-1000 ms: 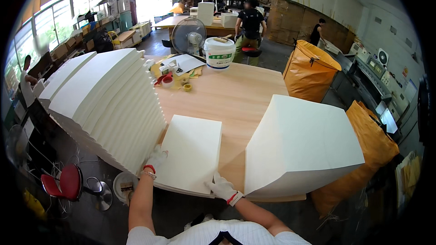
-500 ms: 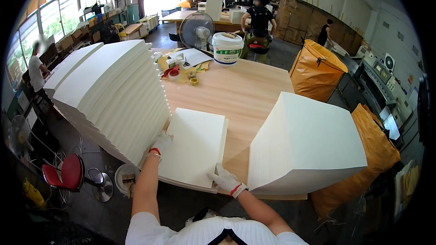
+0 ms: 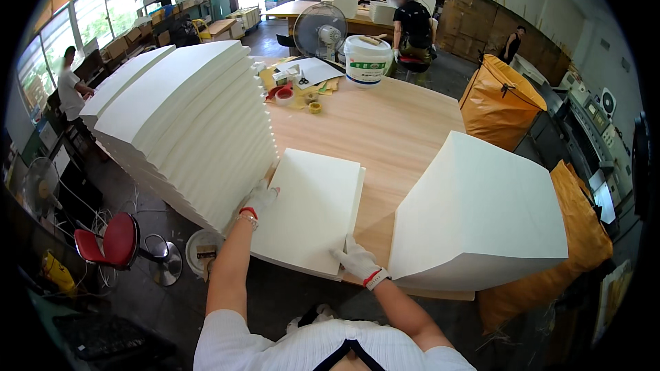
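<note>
A low stack of white paper sheets [image 3: 309,206] lies at the table's near edge, its top sheets slightly offset from those below. My left hand [image 3: 262,197], in a white glove, rests at the stack's left edge with its fingers stretched out. At the near right corner, my gloved right hand [image 3: 357,261] touches the stack, thumb and fingers apart. Just left of my left hand rises a tall pile of white paper bundles [image 3: 199,124] with wavy, layered sides. A second tall block of white paper [image 3: 481,199] stands right of my right hand.
Beyond the stack, the wooden table [image 3: 385,124] holds a white bucket [image 3: 366,62], tape rolls [image 3: 314,107] and scissors [image 3: 303,80]. A fan [image 3: 320,31] stands behind. Orange sacks [image 3: 498,106] flank the right side; a red stool [image 3: 113,240] is at left. Other people work farther off.
The whole view has shifted, so the table and papers appear farther right and slightly higher. Both hands keep their places at the low stack. The seated person's arm at the back has lowered.
</note>
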